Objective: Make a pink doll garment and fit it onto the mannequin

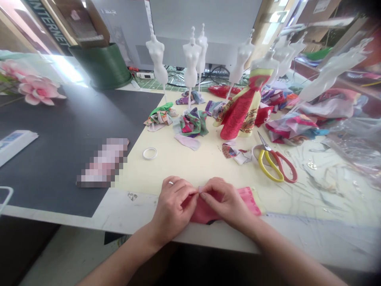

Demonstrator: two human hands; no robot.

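1. The left hand (175, 202), wearing a silver ring, has its thumb and forefinger pinched together on the upper edge of a pinkish-red piece of cloth (205, 212).
2. The right hand (222, 198) pinches at the same spot, its fingertips almost touching the left's; a tiny pale bit shows between them, too small to identify.
3. The cloth lies beneath both hands at the near edge of the cream-topped worktable (178, 169), its brighter pink end extending past the right wrist.
4. Beyond the left hand lies a thin white plastic-looking ring (149, 158); beyond the right, metal scissors with yellow and red handles (266, 146).
5. Farther back, crumpled multicoloured fabric scraps (195, 122) lie near a small red-and-pale-yellow patterned dress (236, 115) on a stand.
6. Behind these stand white miniature dress forms (191, 65).
7. At left, a pixelated pinkish oblong object (104, 163) rests on a flat black mat (59, 159).
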